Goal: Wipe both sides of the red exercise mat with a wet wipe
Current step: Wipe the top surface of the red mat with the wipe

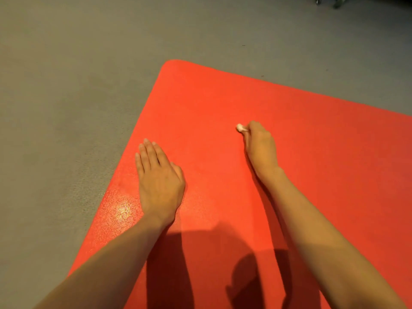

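Note:
The red exercise mat [223, 103] lies flat on the grey floor, its rounded far-left corner in view. My left hand [158, 177] rests flat on the mat near its left edge, fingers straight and together. My right hand [260, 146] is further out on the mat, fingers curled round a small bunched white wet wipe [240, 128] that sticks out at the fingertips and touches the mat.
Grey carpeted floor [78, 85] surrounds the mat on the left and far side. A shiny patch [122, 210] shows on the mat near my left wrist. Dark objects [330, 1] sit at the top right edge. My shadow falls across the near mat.

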